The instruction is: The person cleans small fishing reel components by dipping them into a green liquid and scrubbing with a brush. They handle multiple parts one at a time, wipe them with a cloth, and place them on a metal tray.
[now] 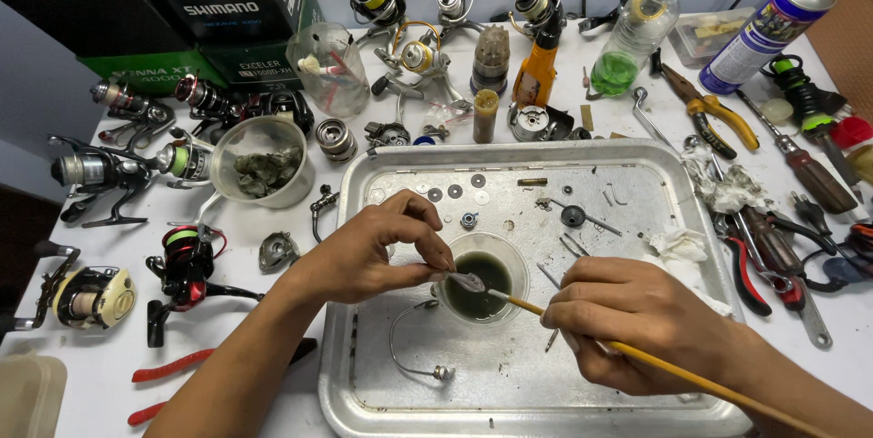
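**Brushing a small part over a cup of dark liquid**

The right hand (637,324) is closed around a long yellow-handled paintbrush (655,363), whose bristle tip meets a small thin metal piece (466,281). The left hand (377,251) pinches that piece between fingertips, just left of the brush tip. Directly beneath both sits a small clear cup of dark liquid (482,276) on the dented aluminium tray (509,383). Beyond the left hand, washers (453,191) lie scattered; farther off stand fishing reels (414,58).
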